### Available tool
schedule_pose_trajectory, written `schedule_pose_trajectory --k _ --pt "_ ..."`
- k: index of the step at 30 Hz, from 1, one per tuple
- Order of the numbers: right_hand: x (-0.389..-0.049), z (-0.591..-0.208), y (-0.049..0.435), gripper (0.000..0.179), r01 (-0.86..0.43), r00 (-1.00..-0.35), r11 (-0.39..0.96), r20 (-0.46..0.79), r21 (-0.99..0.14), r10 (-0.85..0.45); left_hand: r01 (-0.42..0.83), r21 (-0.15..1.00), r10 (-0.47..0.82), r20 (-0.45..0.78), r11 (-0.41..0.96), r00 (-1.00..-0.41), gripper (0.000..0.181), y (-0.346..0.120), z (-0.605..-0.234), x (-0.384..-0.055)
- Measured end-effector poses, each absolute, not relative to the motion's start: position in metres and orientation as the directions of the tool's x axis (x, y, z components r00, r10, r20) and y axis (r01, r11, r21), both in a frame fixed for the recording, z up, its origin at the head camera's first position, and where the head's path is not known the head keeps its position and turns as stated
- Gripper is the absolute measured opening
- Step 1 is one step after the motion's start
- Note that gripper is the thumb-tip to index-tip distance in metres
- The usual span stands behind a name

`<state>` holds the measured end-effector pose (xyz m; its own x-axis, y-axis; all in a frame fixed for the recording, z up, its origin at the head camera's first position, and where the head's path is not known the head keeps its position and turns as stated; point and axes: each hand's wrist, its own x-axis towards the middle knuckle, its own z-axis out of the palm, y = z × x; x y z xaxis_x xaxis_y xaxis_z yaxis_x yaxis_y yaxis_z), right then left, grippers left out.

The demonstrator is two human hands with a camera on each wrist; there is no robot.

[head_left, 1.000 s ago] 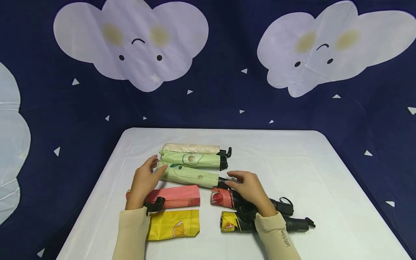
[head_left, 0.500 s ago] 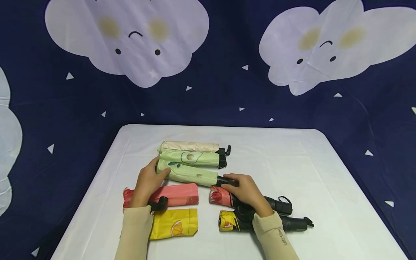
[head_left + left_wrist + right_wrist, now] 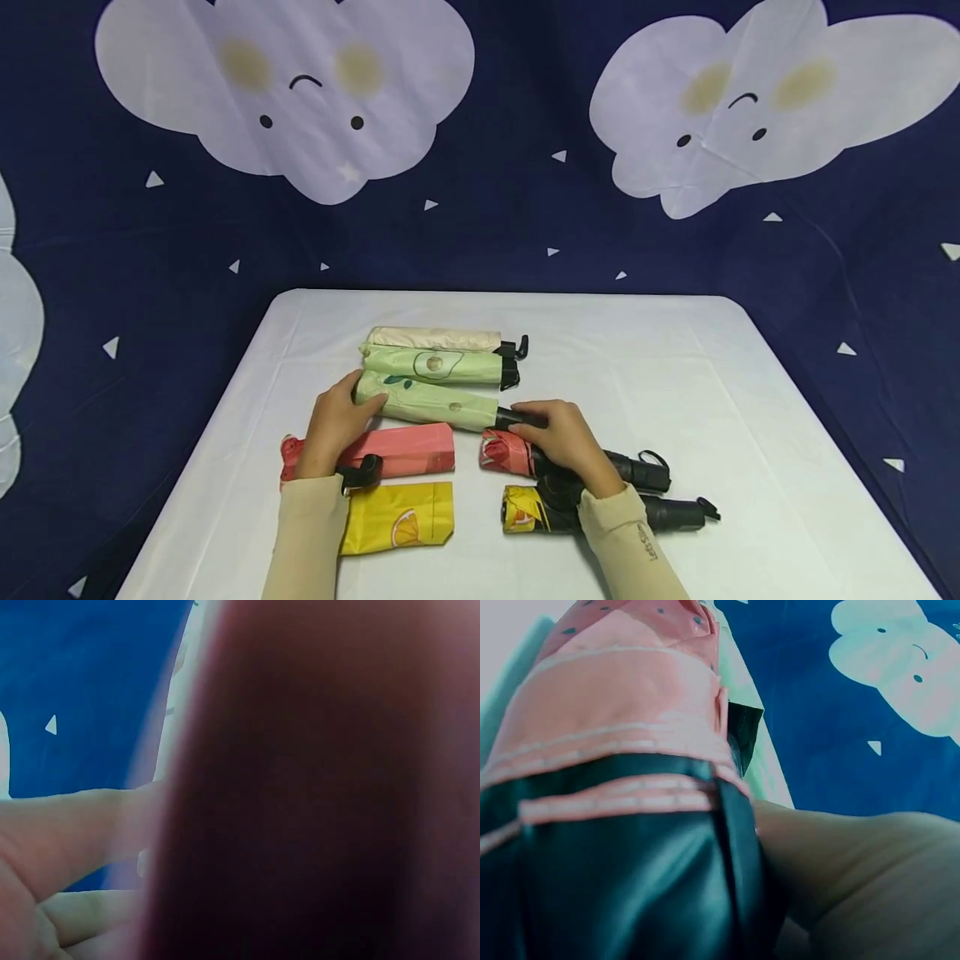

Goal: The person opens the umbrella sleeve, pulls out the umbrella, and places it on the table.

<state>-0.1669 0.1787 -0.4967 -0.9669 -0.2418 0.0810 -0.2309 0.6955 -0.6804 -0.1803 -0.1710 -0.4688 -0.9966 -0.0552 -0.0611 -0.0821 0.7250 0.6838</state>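
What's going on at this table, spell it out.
A person holds a green folded umbrella: the left hand grips its left end, the right hand its black handle. Just beyond lie a second green umbrella and a cream umbrella. Nearer the person, a pink sleeve and a yellow sleeve lie on the left, a red umbrella and a yellow umbrella on the right.

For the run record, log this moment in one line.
left grip: holds left end of nearer green umbrella; right grip: holds its black handle; cream umbrella: farthest

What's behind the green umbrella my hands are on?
Behind the held umbrella lies a second green umbrella, then a cream one. Anything tucked beneath them is covered.
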Motion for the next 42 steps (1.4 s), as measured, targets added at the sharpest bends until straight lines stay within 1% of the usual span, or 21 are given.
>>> schedule_pose_trajectory --k 11,14,18,22,26,29,32,37,42 --pt "-0.169 -0.495 0.178 0.032 -0.245 -0.965 0.673 0.111 -0.698 -0.237 -0.05 0.713 -0.021 -0.05 0.699 -0.999 0.069 -0.18 -0.466 -0.18" --pt "-0.17 -0.496 0.179 0.032 -0.237 -0.967 0.652 0.109 -0.72 -0.231 -0.04 0.713 -0.017 -0.04 0.7 -0.999 0.071 -0.181 -0.466 -0.18" --pt "-0.17 -0.498 0.181 0.032 -0.21 -0.969 0.588 0.087 -0.781 -0.23 -0.024 0.73 -0.025 -0.01 0.683 -1.0 0.067 -0.182 -0.465 -0.179" --pt "-0.17 -0.497 0.182 0.035 -0.138 -0.974 0.455 0.035 -0.88 -0.226 -0.003 0.782 -0.043 0.03 0.624 -0.999 0.062 -0.185 -0.461 -0.177" --pt "-0.17 -0.495 0.186 0.04 -0.039 -0.972 0.236 -0.018 -0.971 -0.235 0.002 0.839 -0.07 0.048 0.544 -0.996 0.062 -0.19 -0.455 -0.175" --pt "-0.171 -0.493 0.19 0.045 0.018 -0.975 0.037 -0.025 -0.999 -0.219 0.008 0.875 -0.073 0.05 0.484 -0.996 0.062 -0.193 -0.453 -0.173" --pt "-0.172 -0.491 0.193 0.047 0.024 -0.985 -0.109 -0.004 -0.994 -0.173 0.028 0.902 -0.055 0.057 0.43 -0.997 0.062 -0.194 -0.451 -0.17" --pt "-0.17 -0.483 0.197 0.048 0.009 -0.992 -0.231 0.02 -0.973 -0.122 0.05 0.956 -0.057 0.07 0.29 -0.996 0.063 -0.193 -0.446 -0.164" --pt "-0.161 -0.464 0.201 0.046 -0.046 -0.991 -0.293 0.081 -0.955 -0.108 0.117 0.993 -0.071 0.119 0.019 -0.99 0.062 -0.187 -0.433 -0.156"
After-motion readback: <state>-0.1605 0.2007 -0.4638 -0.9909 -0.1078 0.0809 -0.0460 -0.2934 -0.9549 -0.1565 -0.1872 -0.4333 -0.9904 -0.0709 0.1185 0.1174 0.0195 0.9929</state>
